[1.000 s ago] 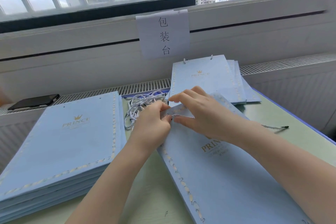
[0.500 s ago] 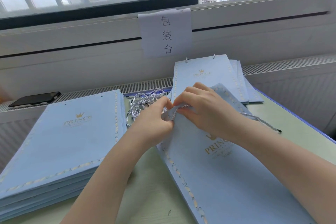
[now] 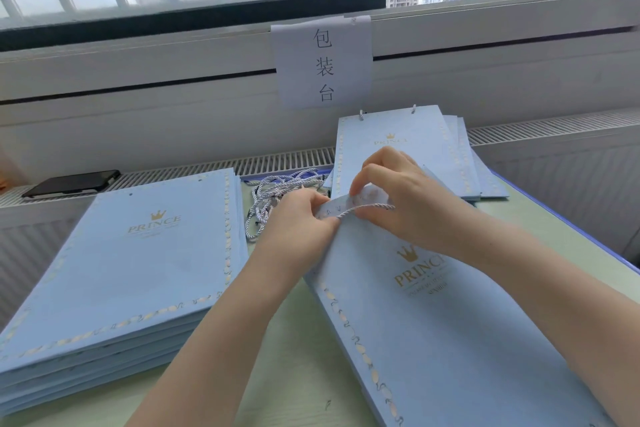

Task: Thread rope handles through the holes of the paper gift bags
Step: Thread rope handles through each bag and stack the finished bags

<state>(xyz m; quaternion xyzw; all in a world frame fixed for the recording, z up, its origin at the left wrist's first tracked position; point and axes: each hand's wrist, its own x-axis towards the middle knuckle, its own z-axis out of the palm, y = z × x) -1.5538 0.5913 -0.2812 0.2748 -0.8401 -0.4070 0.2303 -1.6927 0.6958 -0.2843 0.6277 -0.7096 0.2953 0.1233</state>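
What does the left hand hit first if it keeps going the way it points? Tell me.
Probably the right hand: the left hand points right along the bag's top edge, fingertips almost touching already. Depth is unclear.

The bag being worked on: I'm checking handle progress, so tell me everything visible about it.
The bag being worked on is pale blue paper with a gold crown, PRINCE lettering and a leafy gold border. It lies flat on the table, tilted. Both hands, left and right, hold its lifted top edge, where a twisted rope runs across.
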